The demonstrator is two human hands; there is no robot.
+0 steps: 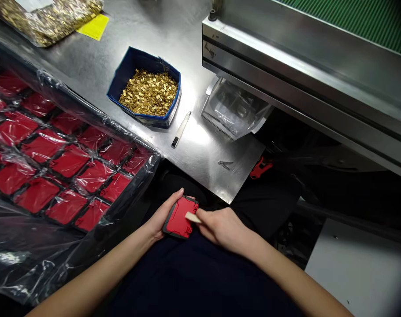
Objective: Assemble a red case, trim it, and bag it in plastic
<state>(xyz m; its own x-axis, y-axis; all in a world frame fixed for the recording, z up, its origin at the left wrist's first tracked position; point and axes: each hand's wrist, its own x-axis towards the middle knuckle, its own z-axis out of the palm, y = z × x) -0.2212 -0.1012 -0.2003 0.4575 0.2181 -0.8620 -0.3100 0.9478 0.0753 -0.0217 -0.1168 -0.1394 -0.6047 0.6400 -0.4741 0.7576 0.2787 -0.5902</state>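
Observation:
My left hand point(162, 215) is wrapped round the left side of a red and black rectangular case point(180, 218), held above my lap. Pinched in my right hand point(222, 226) is a pale flat stick point(193, 217), its end over the right part of the case's red face. Small red hinge-like details show at the case's right corners. Beyond my hands, a blue box point(144, 116) of small gold-coloured metal pieces point(149, 92) rests on the metal table point(205, 163). A white cutter-like tool point(181, 129) lies beside the box.
Many red cases point(70, 160) under clear plastic fill a carton on the left. A bag of gold pieces point(55, 20) and a yellow note point(94, 27) lie at the back left. A plastic-lined tray point(235, 108), small tweezers point(225, 165) and a conveyor frame point(306, 83) are to the right.

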